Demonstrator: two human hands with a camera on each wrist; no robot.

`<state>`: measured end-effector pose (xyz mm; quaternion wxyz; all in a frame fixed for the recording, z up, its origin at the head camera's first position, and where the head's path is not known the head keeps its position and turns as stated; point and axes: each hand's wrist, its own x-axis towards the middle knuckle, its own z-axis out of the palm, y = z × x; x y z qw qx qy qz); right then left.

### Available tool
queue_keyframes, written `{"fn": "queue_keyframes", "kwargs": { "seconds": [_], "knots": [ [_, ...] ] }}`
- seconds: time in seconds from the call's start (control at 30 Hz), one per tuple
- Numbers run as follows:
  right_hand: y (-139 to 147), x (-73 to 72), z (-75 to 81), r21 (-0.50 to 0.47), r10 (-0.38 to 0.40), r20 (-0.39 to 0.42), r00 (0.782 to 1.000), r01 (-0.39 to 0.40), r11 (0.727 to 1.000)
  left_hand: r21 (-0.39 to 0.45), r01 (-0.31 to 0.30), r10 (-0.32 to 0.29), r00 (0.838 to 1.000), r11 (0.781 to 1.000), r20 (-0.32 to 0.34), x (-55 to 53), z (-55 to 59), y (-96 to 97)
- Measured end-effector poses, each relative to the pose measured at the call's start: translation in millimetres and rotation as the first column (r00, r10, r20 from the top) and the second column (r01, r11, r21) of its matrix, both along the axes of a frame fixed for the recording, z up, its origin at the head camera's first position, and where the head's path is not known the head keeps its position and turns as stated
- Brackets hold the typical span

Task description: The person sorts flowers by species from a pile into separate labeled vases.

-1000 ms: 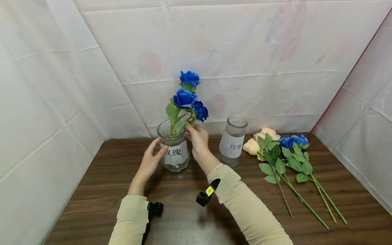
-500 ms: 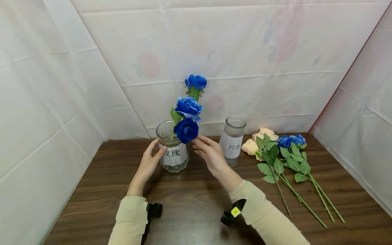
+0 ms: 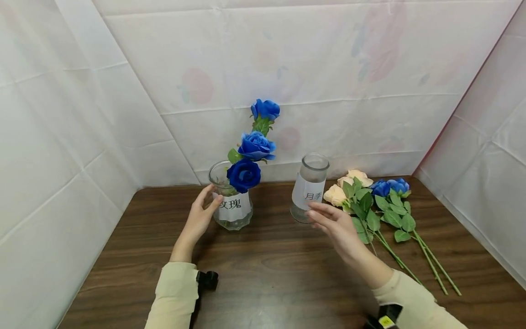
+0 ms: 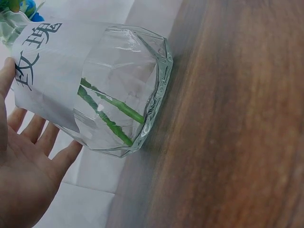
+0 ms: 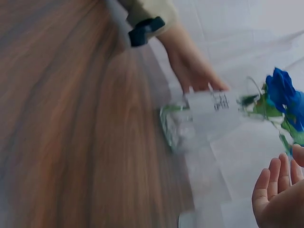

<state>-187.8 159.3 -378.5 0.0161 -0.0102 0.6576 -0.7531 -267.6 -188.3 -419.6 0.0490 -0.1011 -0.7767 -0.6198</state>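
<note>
A wide-mouthed glass vase point(image 3: 232, 221) with a Chinese paper label holds several blue roses point(image 3: 256, 146); green stems point(image 4: 111, 107) cross near its bottom in the left wrist view. My left hand point(image 3: 199, 217) holds the vase's left side, thumb at the front by the label and fingers round behind. My right hand point(image 3: 339, 230), fingers loosely extended and holding nothing, is in the air in front of a taller glass vase point(image 3: 309, 192), which also bears a Chinese label. Whether its fingertips touch that vase, I cannot tell.
Right of the taller vase lie peach roses point(image 3: 337, 195) with leafy stems, partly behind my right hand. Blue roses point(image 3: 390, 186) lie beside them, their stems pointing toward the front right. White cloth point(image 3: 328, 68) walls stand round the brown wooden table point(image 3: 263, 283).
My right hand has let go of the blue rose by the labelled vase and moved right, past the taller vase's front. The blue roses now lean rightward and forward. My left hand has stayed put.
</note>
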Motion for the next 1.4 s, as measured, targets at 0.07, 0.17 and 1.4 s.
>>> {"fn": "queue_keyframes", "kwargs": {
  "seconds": [0.07,0.17,1.4],
  "knots": [
    [15,5.7,-0.7,0.034,-0.019,0.008,1.000,0.018,0.999,-0.005,-0.001,0.001,1.000,1.000,0.001,-0.4,0.2,-0.4],
    [37,13.5,-2.1,0.060,-0.041,0.017,0.999,0.039,0.997,-0.012,-0.004,0.004,1.000,1.000,0.001,-0.9,0.0,-1.6],
    [261,12.9,-50.7,0.706,-0.317,-0.042,0.948,0.253,0.661,-0.023,-0.004,0.004,1.000,1.000,-0.004,-3.5,-6.6,-3.6]
  ]
}}
